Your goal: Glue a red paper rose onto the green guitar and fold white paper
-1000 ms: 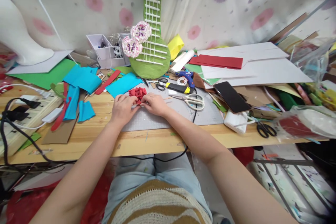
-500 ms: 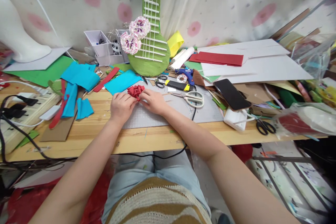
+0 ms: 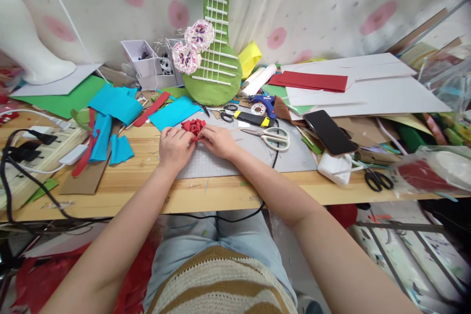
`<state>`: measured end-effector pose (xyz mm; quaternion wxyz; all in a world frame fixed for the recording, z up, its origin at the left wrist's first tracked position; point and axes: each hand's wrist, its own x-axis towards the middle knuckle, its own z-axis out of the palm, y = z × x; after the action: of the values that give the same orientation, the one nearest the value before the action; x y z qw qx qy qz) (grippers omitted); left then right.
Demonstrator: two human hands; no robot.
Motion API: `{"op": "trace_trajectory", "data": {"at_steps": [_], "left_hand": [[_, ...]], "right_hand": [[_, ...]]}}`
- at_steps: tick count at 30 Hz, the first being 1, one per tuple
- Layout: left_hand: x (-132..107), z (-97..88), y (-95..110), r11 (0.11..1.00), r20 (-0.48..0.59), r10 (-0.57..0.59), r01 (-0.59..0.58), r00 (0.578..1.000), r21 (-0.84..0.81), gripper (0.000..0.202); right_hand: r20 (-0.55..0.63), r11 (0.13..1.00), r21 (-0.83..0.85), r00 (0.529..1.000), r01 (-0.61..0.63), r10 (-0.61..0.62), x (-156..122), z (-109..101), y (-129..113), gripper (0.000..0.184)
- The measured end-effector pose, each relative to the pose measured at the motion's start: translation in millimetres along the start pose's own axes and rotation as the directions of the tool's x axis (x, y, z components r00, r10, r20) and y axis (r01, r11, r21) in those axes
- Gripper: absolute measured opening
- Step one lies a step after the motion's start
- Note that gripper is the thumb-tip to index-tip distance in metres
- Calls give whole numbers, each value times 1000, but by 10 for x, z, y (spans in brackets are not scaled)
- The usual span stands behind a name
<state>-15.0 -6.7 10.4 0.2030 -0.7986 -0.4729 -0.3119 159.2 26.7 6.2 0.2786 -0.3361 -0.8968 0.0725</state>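
Both hands meet over the grey cutting mat around a red paper flower with many curled petals. My left hand pinches its near left side. From the right, my right hand grips it with thumb and fingers closed; the fingertips partly hide the flower's lower edge. Beyond the hands stands a green guitar-shaped piece with white strings and two pink-and-white flowers on it. White-handled scissors lie to the right, beside a yellow-and-black utility knife.
A blue glue gun and a black phone lie to the right, black scissors near the front edge. Blue paper pieces and a power strip fill the left. White boards with red paper strips lie at back right.
The view has shifted slightly, so everything sits a little further right in the picture. Both hands still hold the red flower in nearly the same pose.
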Motion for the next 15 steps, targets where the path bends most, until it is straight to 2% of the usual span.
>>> {"op": "trace_trajectory", "data": {"at_steps": [6,11,15], "left_hand": [[-4,-7,-6,1000,-32,23,-22,999,19,18],[-16,22,-19,1000,-50,9,-8,999,26,16],[-11,38,-6,1000,-41,17,-16,999,21,16]], "right_hand": [[-28,997,-71,999,39,-41,15,3,-27,17],[-41,973,-229,999,-9,0,37,43,-76,19],[-45,961,-276,999,-33,21,53,54,-87,16]]}}
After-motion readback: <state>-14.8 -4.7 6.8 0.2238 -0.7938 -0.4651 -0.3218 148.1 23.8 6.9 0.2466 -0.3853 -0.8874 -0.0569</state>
